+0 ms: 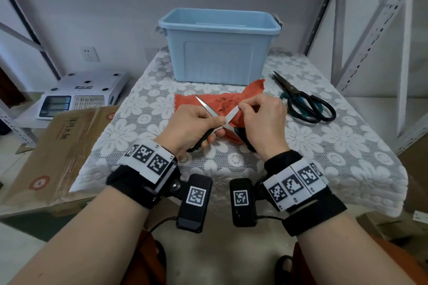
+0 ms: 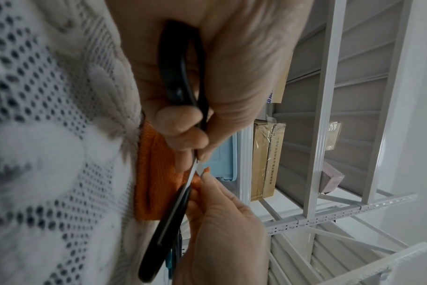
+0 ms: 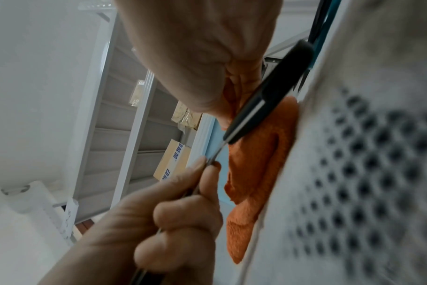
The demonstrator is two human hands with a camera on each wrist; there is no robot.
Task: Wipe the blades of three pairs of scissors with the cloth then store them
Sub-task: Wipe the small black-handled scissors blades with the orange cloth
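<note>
Wiping an open pair of scissors [image 1: 216,120] mid-surface: the left hand [image 1: 193,126] grips one black handle while the right hand [image 1: 261,118] pinches the orange cloth [image 1: 234,97] around one blade. The other blade's bare point sticks out toward the blue bin [image 1: 217,46] at the far edge. I'd worry about a fingertip slipping off thin cloth onto the edge, or the pivot swinging shut on those fingers.

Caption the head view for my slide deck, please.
Left hand holds open scissors while right hand wipes one blade with orange cloth.
</note>
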